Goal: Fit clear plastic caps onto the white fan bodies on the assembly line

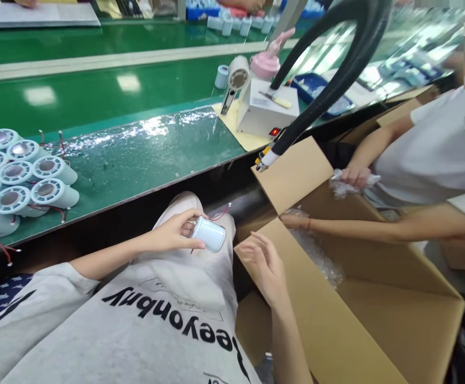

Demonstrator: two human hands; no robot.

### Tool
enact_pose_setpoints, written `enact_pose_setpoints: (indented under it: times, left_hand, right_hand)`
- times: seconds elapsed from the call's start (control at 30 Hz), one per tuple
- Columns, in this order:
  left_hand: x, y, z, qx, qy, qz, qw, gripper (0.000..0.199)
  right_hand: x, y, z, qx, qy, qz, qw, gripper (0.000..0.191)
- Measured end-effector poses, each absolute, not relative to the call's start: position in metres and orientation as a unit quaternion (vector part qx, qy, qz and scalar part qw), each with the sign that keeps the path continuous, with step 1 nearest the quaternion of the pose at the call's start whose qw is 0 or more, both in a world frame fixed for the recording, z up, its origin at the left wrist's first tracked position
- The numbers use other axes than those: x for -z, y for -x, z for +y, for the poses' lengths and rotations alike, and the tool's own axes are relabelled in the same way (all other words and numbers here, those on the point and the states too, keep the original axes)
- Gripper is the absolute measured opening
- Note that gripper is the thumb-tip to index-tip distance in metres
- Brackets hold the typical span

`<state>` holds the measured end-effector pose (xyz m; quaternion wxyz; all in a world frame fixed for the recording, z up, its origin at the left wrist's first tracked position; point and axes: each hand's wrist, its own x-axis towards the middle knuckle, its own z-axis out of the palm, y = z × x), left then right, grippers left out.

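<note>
My left hand [176,232] grips a light blue cylindrical motor housing [209,234] above my lap, its thumb and fingers around one end. A thin red wire with a white connector [229,205] sticks out behind the housing. My right hand [265,261] is raised beside the flap of a cardboard box, fingers apart and nothing in them. Several similar blue housings [16,170] with round vented ends and wires stand together on the green bench at the left.
A white box-shaped device [270,109] with a lit red switch sits on the bench. A black flexible hose [352,69] arches over it. At the right, a co-worker's hands [354,176] handle clear plastic by an open cardboard box [396,309]. A blue tray [320,93] lies farther back.
</note>
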<state>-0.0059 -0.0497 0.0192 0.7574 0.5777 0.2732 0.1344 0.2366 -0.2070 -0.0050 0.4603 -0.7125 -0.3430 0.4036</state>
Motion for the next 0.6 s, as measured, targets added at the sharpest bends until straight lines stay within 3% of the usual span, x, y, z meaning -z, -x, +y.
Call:
enact_pose_setpoints:
  times: [0.1, 0.17, 0.23, 0.33, 0.43, 0.5, 0.6]
  left_hand:
    - [-0.029, 0.014, -0.040, -0.171, -0.576, 0.302, 0.740, 0.059]
    - [-0.042, 0.018, -0.021, -0.200, -0.604, 0.326, 0.699, 0.061]
    - [-0.059, 0.022, 0.010, -0.234, -0.660, 0.352, 0.620, 0.063]
    - [-0.094, 0.024, 0.078, -0.268, -0.762, 0.417, 0.416, 0.066]
    - [-0.129, 0.014, 0.152, -0.218, -0.827, 0.485, 0.183, 0.060]
    - [-0.145, 0.001, 0.196, -0.178, -0.836, 0.505, 0.118, 0.055]
    - [-0.156, -0.023, 0.242, -0.177, -0.816, 0.532, 0.139, 0.050]
  right_hand:
    - [0.034, -0.289, -0.237, -0.178, 0.822, -0.344, 0.416, 0.065]
    - [0.056, -0.328, -0.251, -0.023, 0.864, -0.357, 0.354, 0.075]
    - [0.074, -0.359, -0.260, 0.054, 0.874, -0.347, 0.336, 0.083]
    - [0.091, -0.376, -0.263, 0.137, 0.885, -0.316, 0.313, 0.082]
    - [0.105, -0.372, -0.261, 0.191, 0.894, -0.290, 0.283, 0.071]
    - [0.113, -0.369, -0.261, 0.210, 0.898, -0.279, 0.269, 0.066]
    - [0.127, -0.372, -0.263, 0.249, 0.893, -0.289, 0.237, 0.061]
